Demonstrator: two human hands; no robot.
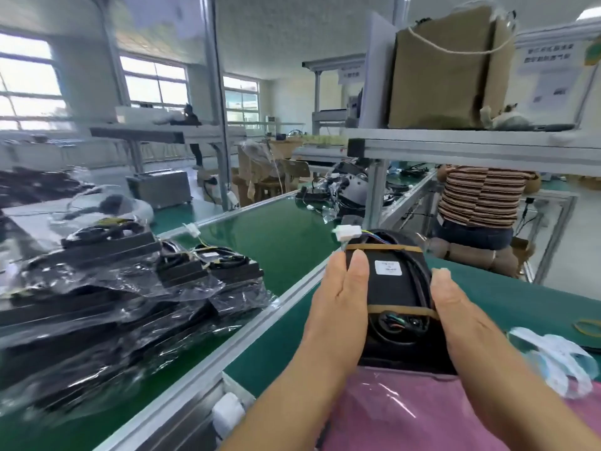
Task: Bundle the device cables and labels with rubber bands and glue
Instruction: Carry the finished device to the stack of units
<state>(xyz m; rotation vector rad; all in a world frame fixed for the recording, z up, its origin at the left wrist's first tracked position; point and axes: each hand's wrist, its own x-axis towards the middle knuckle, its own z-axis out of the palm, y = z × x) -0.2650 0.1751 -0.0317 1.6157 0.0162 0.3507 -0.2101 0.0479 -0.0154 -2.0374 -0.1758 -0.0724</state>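
Note:
I hold a black device [390,288] between both hands above the green belt. My left hand [338,307] presses its left side, my right hand [461,320] its right side. A white label [388,267] sits on its top face. Two tan rubber bands cross it, one at the far end [383,247] and one at the near end [403,309], pinning a black cable along the right edge. A white connector [348,233] with coloured wires sticks out at the far end. A spare rubber band [587,327] lies on the belt at the right.
A pile of black devices in clear bags [113,288] fills the left table. A pink plastic sheet [406,415] lies under my wrists, crumpled white plastic [553,359] at right. The green conveyor belt [276,242] runs away from me. A person in a striped shirt [481,196] sits behind the aluminium shelf frame [471,148].

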